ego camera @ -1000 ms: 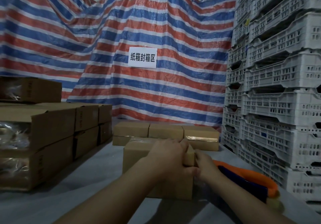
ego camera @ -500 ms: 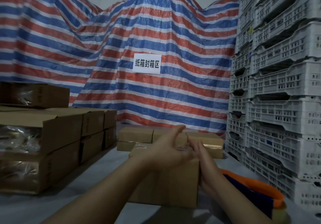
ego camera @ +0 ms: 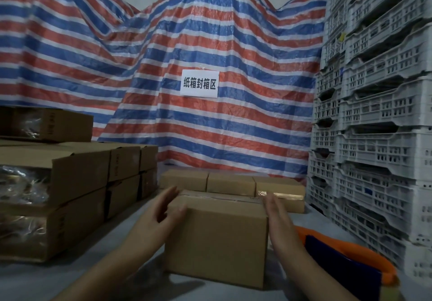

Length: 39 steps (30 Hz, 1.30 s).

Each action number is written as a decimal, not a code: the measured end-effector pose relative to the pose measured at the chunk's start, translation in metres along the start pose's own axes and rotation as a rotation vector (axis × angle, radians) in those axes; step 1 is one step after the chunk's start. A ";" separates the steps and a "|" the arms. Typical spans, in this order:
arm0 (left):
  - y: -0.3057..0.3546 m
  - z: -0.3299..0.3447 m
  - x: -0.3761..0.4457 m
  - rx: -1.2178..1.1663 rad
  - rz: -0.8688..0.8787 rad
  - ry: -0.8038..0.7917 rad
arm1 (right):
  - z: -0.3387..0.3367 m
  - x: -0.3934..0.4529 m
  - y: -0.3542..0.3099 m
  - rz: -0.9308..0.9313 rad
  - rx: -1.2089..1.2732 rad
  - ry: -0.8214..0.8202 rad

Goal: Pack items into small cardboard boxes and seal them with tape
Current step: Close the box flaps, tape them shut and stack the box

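— Cardboard, plain brown, dead centre: I've got the small box [ego camera: 216, 240] sitting on the grey tabletop [ego camera: 98, 275], closed, with a strip of clear tape [ego camera: 219, 197] running along its top seam.

— And the hands?

— Left hand [ego camera: 159, 214] is at the box's left end, fingers [ego camera: 171, 192] nearly straight and spread loose, thumb [ego camera: 181, 209] lying against the near top corner. Nothing gripped. Right hand [ego camera: 277, 216] stands edge-on at the right end, fingers flat together, just beside that face; I can't tell whether it actually touches.

— Which way does the box run?

— Long axis left to right across my view, broad side facing me, top seam following the same line. It sits just in front of a row of three sealed boxes [ego camera: 231, 184] by the striped tarp [ego camera: 210, 43].

— Anything around it?

— Stacked cartons [ego camera: 77, 179] on my left, white plastic crates [ego camera: 378, 113] piled on my right, and an orange and dark blue thing [ego camera: 346, 254] near my right forearm.
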<state>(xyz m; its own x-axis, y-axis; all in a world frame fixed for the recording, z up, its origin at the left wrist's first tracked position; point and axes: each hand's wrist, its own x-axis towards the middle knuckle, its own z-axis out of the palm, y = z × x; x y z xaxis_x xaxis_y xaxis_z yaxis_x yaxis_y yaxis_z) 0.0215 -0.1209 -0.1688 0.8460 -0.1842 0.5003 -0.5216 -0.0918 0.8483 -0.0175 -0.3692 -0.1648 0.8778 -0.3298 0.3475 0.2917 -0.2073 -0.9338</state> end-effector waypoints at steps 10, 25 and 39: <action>-0.018 -0.002 -0.005 -0.026 -0.069 0.018 | 0.003 -0.009 0.002 -0.047 -0.131 -0.319; -0.001 -0.032 0.040 0.200 -0.310 0.292 | 0.058 0.042 -0.012 0.137 -0.162 -0.227; -0.063 -0.057 0.073 -0.226 -0.524 0.170 | 0.092 0.065 0.034 0.270 -0.062 -0.098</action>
<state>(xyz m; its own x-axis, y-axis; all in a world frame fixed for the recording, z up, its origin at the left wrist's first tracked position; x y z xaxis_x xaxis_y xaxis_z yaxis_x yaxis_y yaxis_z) 0.1220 -0.0726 -0.1760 0.9999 -0.0097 0.0098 -0.0089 0.0856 0.9963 0.0842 -0.3132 -0.1816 0.9538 -0.2912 0.0743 0.0212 -0.1812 -0.9832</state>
